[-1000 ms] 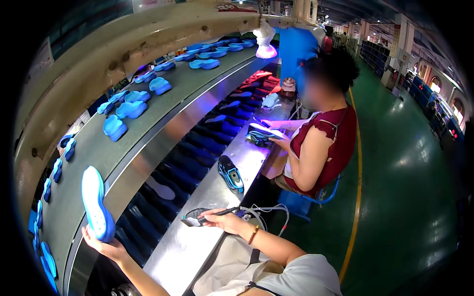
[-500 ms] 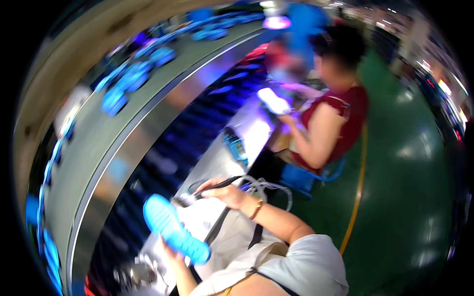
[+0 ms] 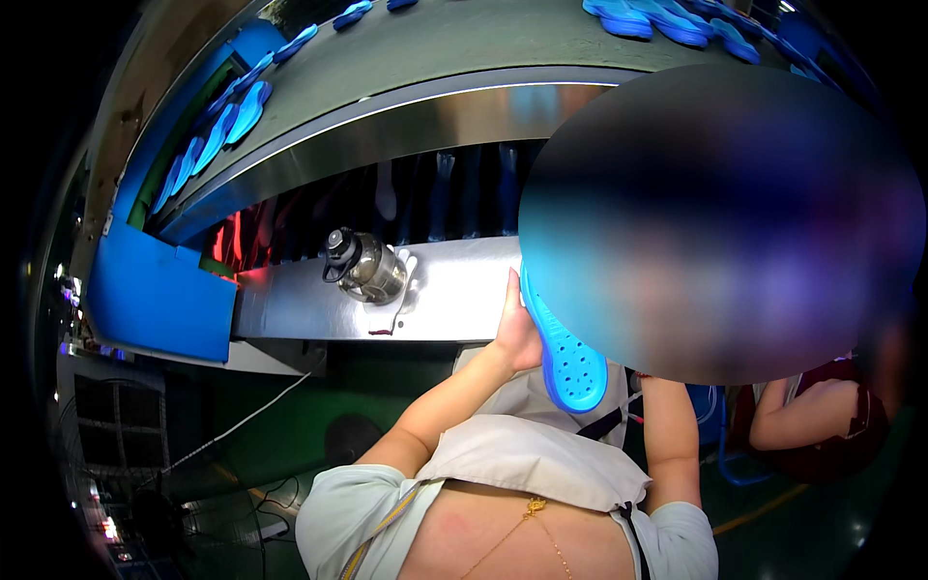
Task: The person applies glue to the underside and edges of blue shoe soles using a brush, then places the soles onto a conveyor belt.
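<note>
A bright blue shoe sole (image 3: 578, 375), with small holes dotting its heel end, is held tilted in front of my body. My left hand (image 3: 522, 336) is closed around its left edge, thumb pointing up. The sole's upper end disappears behind a large blurred oval. My right forearm (image 3: 671, 420) rises into that same blur, so my right hand and anything in it are hidden.
A clear bottle with a black lid (image 3: 365, 266) stands on the steel bench (image 3: 454, 290), beside a white cloth or glove (image 3: 401, 302). Beyond runs a green conveyor belt (image 3: 464, 43) carrying several blue soles (image 3: 619, 19). A co-worker's arm (image 3: 807, 411) is at right.
The view has swung left, bringing the bottle and bench up front. The sole now shows its perforated face. My right hand, which held a black-handled brush, has gone behind the blur.
</note>
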`<move>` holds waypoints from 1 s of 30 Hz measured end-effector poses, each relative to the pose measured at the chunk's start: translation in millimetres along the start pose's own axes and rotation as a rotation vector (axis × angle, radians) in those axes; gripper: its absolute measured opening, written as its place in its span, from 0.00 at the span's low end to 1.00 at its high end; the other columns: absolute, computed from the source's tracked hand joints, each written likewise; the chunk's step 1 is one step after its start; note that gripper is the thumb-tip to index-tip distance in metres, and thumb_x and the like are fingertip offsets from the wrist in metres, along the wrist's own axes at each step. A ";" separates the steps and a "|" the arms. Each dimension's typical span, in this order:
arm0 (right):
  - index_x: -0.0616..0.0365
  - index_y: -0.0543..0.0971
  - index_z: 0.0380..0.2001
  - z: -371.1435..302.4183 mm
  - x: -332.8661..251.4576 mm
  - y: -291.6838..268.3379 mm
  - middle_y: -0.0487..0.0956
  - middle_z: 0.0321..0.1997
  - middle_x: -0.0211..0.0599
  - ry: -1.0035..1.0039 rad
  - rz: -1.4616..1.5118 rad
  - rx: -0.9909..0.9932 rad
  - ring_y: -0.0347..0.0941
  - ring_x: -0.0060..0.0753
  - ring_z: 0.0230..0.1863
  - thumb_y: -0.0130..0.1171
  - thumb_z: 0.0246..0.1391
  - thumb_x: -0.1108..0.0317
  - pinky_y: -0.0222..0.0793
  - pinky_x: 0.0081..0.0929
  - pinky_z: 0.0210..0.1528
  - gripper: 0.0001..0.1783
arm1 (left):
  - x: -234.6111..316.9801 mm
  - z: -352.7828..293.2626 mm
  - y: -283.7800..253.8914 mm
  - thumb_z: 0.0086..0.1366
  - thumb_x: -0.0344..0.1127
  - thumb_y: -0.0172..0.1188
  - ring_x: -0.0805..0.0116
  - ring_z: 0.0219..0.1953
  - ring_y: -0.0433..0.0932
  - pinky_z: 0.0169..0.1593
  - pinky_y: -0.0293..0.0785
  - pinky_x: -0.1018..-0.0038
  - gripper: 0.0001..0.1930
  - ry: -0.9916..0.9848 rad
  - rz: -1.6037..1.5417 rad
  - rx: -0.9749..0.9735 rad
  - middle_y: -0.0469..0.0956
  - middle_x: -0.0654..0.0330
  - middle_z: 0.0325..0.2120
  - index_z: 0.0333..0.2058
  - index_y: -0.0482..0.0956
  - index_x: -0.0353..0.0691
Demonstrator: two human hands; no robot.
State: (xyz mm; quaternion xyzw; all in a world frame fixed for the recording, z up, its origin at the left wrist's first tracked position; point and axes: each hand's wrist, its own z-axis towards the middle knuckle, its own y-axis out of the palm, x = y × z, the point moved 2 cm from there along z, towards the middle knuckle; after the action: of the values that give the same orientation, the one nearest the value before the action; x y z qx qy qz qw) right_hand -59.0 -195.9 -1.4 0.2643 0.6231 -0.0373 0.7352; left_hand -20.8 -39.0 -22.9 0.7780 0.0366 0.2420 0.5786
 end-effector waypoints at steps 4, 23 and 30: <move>0.63 0.78 0.31 1.5 -9.9 33.9 0.79 0.30 0.38 -0.176 -0.310 -0.036 0.74 0.25 0.31 0.58 0.42 0.74 0.68 0.19 0.35 0.09 | -4.3 1.8 -5.2 0.54 0.72 0.21 0.54 0.52 0.65 0.55 0.59 0.57 0.43 0.113 0.094 0.107 0.62 0.47 0.52 0.58 0.54 0.45; 0.64 0.78 0.31 -26.1 -59.3 53.7 0.78 0.31 0.41 -0.310 -0.431 -0.571 0.74 0.28 0.34 0.60 0.41 0.76 0.68 0.23 0.38 0.10 | 22.9 -16.1 23.7 0.53 0.73 0.20 0.53 0.42 0.72 0.50 0.66 0.57 0.46 0.170 -0.078 0.104 0.69 0.49 0.44 0.54 0.59 0.40; 0.65 0.78 0.31 -24.0 -60.5 43.5 0.78 0.32 0.40 -0.111 -0.333 -0.465 0.73 0.26 0.33 0.57 0.43 0.77 0.68 0.21 0.38 0.08 | 29.4 -17.7 23.6 0.52 0.74 0.20 0.54 0.41 0.73 0.45 0.71 0.61 0.46 0.261 0.247 0.133 0.70 0.50 0.44 0.53 0.61 0.40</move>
State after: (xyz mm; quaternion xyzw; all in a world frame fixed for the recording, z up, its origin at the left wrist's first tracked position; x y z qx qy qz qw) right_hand -77.1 -164.8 68.0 -0.0194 0.6085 -0.0281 0.7928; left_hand -7.7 -21.2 12.3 0.7753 0.0316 0.4069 0.4821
